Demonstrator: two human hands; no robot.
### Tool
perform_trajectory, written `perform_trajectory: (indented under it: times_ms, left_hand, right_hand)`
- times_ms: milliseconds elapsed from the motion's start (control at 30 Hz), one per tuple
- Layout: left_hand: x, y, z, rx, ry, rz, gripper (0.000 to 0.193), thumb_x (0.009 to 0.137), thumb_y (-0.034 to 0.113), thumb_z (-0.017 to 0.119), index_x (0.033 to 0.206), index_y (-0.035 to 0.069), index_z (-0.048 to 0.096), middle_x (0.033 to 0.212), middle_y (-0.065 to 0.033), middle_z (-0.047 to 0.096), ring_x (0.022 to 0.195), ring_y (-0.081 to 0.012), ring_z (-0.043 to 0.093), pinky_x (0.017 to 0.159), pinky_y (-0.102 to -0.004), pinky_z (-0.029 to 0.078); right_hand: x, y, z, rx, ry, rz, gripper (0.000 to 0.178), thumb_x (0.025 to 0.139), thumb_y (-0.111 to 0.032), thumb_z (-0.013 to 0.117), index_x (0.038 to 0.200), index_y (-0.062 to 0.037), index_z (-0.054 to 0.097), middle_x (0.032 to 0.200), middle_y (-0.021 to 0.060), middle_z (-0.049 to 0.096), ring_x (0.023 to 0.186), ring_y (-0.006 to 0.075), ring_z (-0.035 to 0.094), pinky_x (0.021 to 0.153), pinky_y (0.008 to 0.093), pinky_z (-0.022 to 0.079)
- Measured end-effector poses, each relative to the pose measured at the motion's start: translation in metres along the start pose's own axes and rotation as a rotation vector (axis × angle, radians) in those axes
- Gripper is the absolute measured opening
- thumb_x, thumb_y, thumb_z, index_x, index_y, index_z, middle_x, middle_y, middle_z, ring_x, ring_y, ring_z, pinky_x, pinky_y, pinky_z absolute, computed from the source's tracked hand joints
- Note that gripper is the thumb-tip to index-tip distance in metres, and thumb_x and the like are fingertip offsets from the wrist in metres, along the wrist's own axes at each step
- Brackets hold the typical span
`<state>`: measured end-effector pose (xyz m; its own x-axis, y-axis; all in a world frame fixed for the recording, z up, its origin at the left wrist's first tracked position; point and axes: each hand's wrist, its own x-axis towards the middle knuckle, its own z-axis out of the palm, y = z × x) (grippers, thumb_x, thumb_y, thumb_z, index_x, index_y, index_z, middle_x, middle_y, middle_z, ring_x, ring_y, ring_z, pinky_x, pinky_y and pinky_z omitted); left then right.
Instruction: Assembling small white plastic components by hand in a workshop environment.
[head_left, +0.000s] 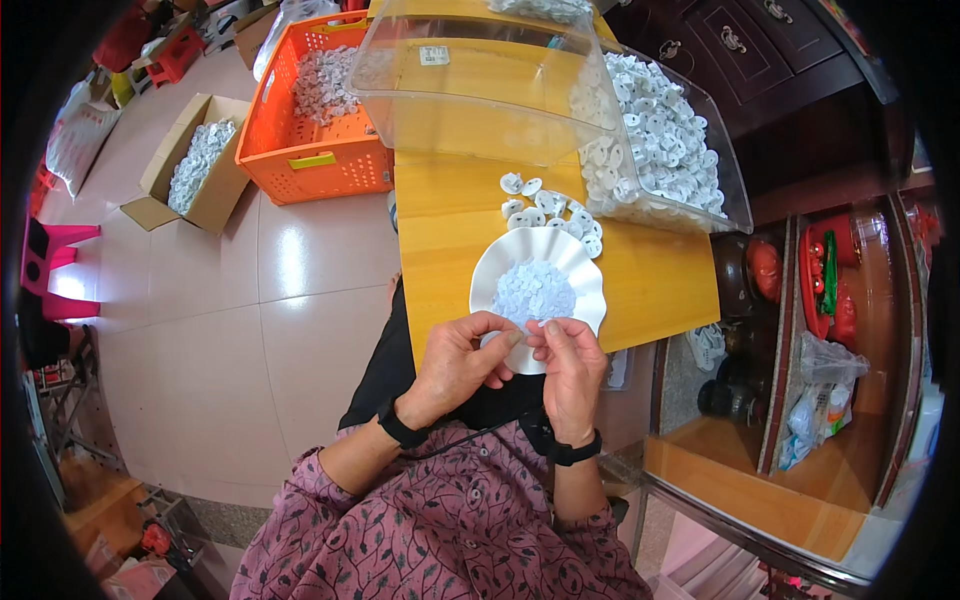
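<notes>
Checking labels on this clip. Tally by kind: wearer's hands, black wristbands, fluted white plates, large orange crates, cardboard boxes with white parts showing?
Hands: 2 (left hand, right hand)
Black wristbands: 2
Fluted white plate: 1
Large orange crate: 1
Cardboard box with white parts: 1
Total: 7

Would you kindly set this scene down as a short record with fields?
Left hand: fingertips close together, any held item unclear
Right hand: likewise, beside the left
Scalloped white plate: under the fingertips, holding small pale pieces
Yellow table: white round parts just beyond the plate
Clear bin: heaped with similar parts
Orange crate: left of the table, holding white parts
</notes>
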<state>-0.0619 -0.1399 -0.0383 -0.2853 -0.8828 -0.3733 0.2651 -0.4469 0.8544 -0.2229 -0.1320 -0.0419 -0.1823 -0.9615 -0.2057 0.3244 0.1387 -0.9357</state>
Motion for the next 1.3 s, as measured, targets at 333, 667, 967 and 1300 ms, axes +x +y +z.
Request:
perform_trajectory:
  times_ms: [333,667,967,1300]
  left_hand:
    - [0.0017,-0.0001,0.0015,0.053,0.089,0.077,0.021,0.095,0.015,0.065,0.107,-0.001,0.064,0.081,-0.0046,0.066,0.063,-0.0088,0.065,0.054,-0.0211,0.055]
    - [0.002,0.0046,-0.0018,-0.046,-0.089,-0.017,0.023,0.098,0.017,0.062,0.111,-0.001,0.064,0.079,-0.0047,0.067,0.063,-0.0087,0.065,0.057,-0.0212,0.056]
    - [0.0016,0.0066,-0.0038,-0.05,-0.106,-0.013,0.021,0.097,0.017,0.062,0.109,0.0,0.064,0.077,-0.0046,0.066,0.062,-0.0087,0.064,0.056,-0.0211,0.056]
    - [0.0026,0.0014,-0.0065,-0.077,-0.07,-0.013,0.017,0.096,0.015,0.062,0.104,0.0,0.064,0.078,-0.005,0.067,0.063,-0.0092,0.065,0.056,-0.0216,0.055]
  right_hand:
    - [0.0007,0.0014,-0.0029,0.046,0.0,0.055,0.012,0.095,-0.011,0.064,0.101,-0.0007,0.063,0.101,0.0125,0.07,0.084,0.0125,0.064,0.075,0.024,0.049]
    - [-0.0019,0.0064,0.0015,-0.042,-0.104,-0.078,0.009,0.093,-0.009,0.067,0.099,-0.0027,0.065,0.115,0.0092,0.062,0.102,0.0132,0.056,0.092,0.0277,0.043]
    - [-0.0045,0.0048,0.0053,-0.076,-0.113,-0.095,0.008,0.093,-0.008,0.068,0.098,-0.0027,0.065,0.113,0.0085,0.062,0.101,0.0122,0.056,0.091,0.0263,0.043]
    - [-0.0078,-0.0008,0.0044,-0.163,-0.165,-0.092,0.011,0.095,-0.005,0.064,0.105,0.0,0.066,0.108,0.006,0.063,0.096,0.0102,0.058,0.087,0.0246,0.046]
